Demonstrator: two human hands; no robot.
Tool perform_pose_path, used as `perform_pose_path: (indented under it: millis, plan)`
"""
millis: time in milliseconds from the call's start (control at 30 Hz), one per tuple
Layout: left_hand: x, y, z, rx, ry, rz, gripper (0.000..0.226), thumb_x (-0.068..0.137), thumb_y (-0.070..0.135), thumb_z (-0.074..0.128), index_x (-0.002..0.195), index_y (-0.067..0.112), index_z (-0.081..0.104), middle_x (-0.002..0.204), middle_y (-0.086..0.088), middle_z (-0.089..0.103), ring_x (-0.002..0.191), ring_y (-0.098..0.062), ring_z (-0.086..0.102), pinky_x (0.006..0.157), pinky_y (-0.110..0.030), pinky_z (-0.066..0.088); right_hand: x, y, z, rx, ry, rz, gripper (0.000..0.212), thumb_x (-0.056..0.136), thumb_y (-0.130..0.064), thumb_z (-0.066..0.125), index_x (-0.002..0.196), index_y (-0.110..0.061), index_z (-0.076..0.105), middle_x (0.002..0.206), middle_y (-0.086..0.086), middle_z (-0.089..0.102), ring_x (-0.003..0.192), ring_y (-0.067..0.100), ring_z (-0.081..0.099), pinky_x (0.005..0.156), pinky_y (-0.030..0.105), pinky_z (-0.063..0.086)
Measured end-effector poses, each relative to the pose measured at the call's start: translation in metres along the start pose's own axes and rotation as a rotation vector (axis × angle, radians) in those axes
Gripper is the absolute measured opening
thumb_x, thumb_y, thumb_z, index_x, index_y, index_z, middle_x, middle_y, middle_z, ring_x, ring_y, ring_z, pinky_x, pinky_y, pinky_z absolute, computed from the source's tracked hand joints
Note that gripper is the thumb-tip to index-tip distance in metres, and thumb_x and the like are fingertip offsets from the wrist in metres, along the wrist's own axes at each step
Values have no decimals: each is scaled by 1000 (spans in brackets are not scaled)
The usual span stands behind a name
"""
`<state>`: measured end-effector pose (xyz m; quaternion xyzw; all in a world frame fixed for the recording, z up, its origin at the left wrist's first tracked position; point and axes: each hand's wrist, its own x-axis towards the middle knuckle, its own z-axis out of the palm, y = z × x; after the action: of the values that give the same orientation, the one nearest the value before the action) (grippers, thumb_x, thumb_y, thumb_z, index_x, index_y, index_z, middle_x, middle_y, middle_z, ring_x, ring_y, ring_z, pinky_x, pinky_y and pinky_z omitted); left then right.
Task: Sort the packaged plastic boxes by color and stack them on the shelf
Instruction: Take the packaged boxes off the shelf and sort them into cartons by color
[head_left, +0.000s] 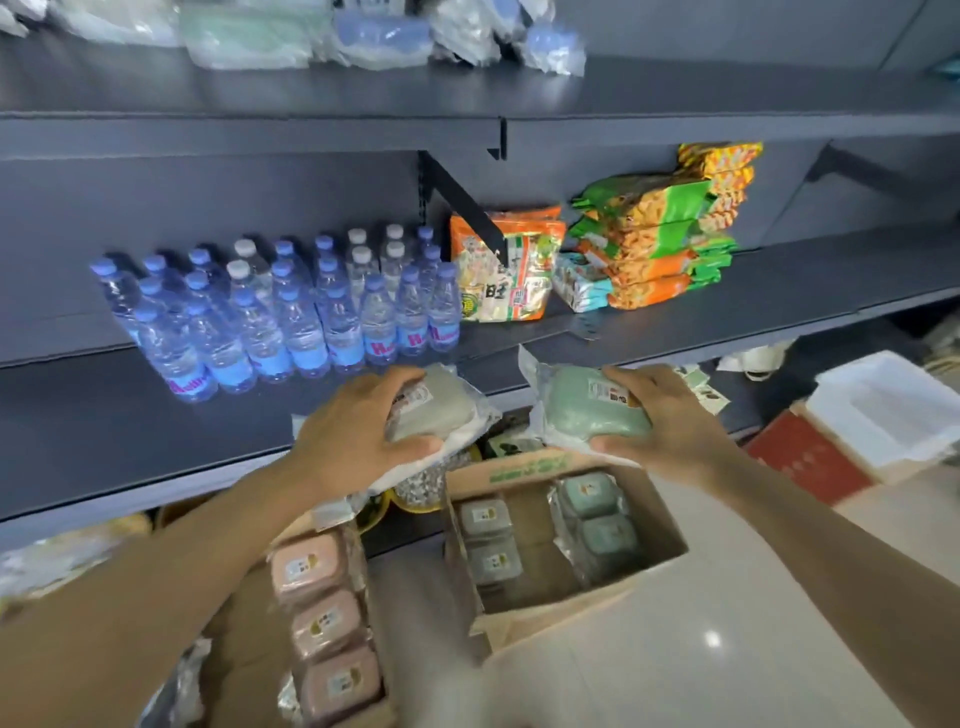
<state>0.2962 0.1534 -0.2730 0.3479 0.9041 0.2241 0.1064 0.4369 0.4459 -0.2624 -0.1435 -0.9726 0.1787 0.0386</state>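
Both hands grip wrapped boxes above the cardboard carton: the left hand clasps a grey box, the right hand a green box. Left of the carton lie pink boxes.

Left hand grips grey box; right hand grips green box.
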Motion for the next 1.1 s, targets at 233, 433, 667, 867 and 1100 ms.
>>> perform_pose_path:
  millis: [233, 433, 667, 867, 1100]
  plan:
    - [65, 47, 105, 19, -74, -31, 97, 56, 79, 37, 138, 28, 37, 136, 1, 50, 122, -22, 47, 100, -37, 40, 12, 137, 29, 7, -104, 34, 105, 48, -74, 46, 138, -19, 45, 125, 8, 44, 117, 23, 41, 94, 37, 45]
    - [114, 70, 200, 34, -170, -128, 79, 75, 60, 65, 141, 31, 31, 137, 2, 47, 122, -19, 46, 100, -37, 40, 41, 237, 72, 33, -245, 34, 84, 62, -51, 69, 138, -24, 44, 128, 4, 41, 121, 21, 36, 93, 33, 43]
    - [131, 37, 300, 64, -297, -285, 84, 71, 59, 63, 142, 32, 28, 140, 2, 41, 127, -20, 40, 100, -39, 38, 63, 313, 177, -81, -446, -54, 77, 74, -38, 70, 141, -25, 34, 138, 5, 35, 124, 26, 35, 96, 36, 44]
    - [155, -1, 374, 78, -290, -307, 85, 72, 45, 73, 142, 29, 29, 135, -1, 45, 123, -21, 43, 97, -38, 37, 111, 350, 267, -139, -411, -141, 79, 72, -39, 73, 139, -21, 34, 140, 17, 37, 126, 40, 40, 99, 51, 45]
    - [184, -45, 436, 106, -278, -313, 87, 71, 38, 75, 144, 28, 29, 139, -2, 41, 125, -24, 40, 102, -37, 33, 159, 378, 349, -246, -385, -141, 85, 74, -32, 76, 144, -16, 30, 145, 18, 28, 137, 41, 20, 112, 56, 26]
